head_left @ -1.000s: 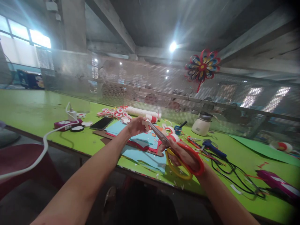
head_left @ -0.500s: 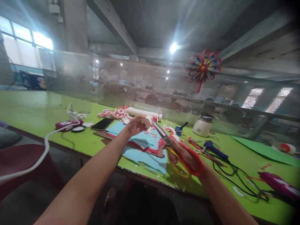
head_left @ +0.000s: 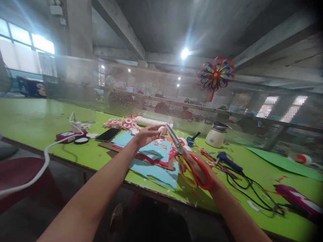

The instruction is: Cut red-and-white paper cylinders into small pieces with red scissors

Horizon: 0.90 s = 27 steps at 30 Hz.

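Observation:
My left hand [head_left: 146, 136] pinches a small white paper piece [head_left: 162, 130] with its fingertips, above a stack of light blue paper [head_left: 151, 153]. In my right hand [head_left: 193, 164] is a pair of scissors [head_left: 178, 146] with one red and one yellow handle loop. Their blades point up and away, with the tips close to the paper piece. Whether the blades are fully closed is hard to make out. Red sheets and brown cardboard show under the blue paper, and small scraps lie on it.
Red-and-white paper discs [head_left: 126, 123] are heaped behind a black phone [head_left: 108, 134]. A white roll [head_left: 153, 121] lies at the back. On the right are a blue glue gun [head_left: 229, 162], a cream pot [head_left: 216, 135], a green sheet [head_left: 277, 161] and tangled black cable. A purple power strip [head_left: 70, 136] sits left.
My left hand has turned, so the white paper piece now shows more edge-on. The scissors stay close to it. The whole view has shifted slightly.

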Each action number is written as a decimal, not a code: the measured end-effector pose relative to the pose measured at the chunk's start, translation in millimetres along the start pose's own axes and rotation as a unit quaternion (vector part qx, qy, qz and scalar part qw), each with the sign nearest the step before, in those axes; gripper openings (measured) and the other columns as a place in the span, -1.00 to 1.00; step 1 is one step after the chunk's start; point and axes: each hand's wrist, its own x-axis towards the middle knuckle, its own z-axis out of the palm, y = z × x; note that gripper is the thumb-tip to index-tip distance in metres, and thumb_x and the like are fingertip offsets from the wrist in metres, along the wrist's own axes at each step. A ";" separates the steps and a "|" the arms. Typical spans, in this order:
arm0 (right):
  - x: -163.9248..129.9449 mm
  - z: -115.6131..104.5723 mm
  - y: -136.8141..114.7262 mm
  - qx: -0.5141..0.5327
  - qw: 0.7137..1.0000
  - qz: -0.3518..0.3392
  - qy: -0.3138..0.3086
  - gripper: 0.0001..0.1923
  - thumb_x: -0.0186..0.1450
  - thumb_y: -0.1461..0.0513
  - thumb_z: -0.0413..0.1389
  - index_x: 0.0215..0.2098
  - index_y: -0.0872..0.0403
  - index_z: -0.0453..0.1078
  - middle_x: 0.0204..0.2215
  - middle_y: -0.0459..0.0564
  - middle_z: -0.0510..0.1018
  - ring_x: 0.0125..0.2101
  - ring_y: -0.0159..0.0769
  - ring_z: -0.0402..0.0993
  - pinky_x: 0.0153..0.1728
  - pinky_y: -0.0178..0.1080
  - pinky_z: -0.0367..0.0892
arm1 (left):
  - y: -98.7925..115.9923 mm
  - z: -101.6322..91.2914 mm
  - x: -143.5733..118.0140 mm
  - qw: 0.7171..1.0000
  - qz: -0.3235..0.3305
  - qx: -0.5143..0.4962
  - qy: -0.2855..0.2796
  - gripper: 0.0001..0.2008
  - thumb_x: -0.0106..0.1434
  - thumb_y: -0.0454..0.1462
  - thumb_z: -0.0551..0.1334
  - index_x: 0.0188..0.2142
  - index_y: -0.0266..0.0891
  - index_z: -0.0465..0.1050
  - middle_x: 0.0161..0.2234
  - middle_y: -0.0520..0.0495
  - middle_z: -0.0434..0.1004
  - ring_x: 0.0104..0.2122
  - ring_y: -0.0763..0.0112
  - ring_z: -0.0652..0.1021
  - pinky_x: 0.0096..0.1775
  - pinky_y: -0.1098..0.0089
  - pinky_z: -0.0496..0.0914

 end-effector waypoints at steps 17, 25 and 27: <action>3.4 10.4 -8.9 -0.153 0.986 -0.003 0.066 -0.59 0.24 -0.07 -0.08 -0.48 0.05 0.34 -0.68 -0.11 0.39 -0.58 -0.28 0.38 -0.47 -0.22 0.28 | -6.3 -2.4 9.4 0.981 0.083 0.117 0.134 -0.52 -0.12 -0.37 0.38 -0.13 -0.24 0.40 -0.13 -0.17 0.42 -0.21 0.34 0.48 -0.16 0.32 0.33; 6.6 11.2 1.3 -0.190 0.977 -0.007 0.096 -0.61 0.26 -0.03 -0.07 -0.57 0.04 0.27 -0.71 -0.13 0.31 -0.63 -0.30 0.29 -0.52 -0.24 0.22 | -14.0 -6.1 13.5 0.960 0.110 0.195 0.169 -0.38 -0.09 -0.32 0.35 0.02 -0.17 0.32 -0.19 -0.09 0.44 -0.32 0.41 0.50 -0.26 0.38 0.37; 7.6 12.1 4.8 -0.219 0.970 -0.023 0.105 -0.63 0.25 0.00 -0.03 -0.56 0.05 0.31 -0.68 -0.11 0.34 -0.59 -0.29 0.30 -0.52 -0.25 0.21 | -15.6 -3.9 13.3 0.963 0.111 0.194 0.154 -0.41 -0.06 -0.31 0.33 0.02 -0.22 0.33 -0.28 -0.09 0.48 -0.33 0.37 0.52 -0.25 0.37 0.37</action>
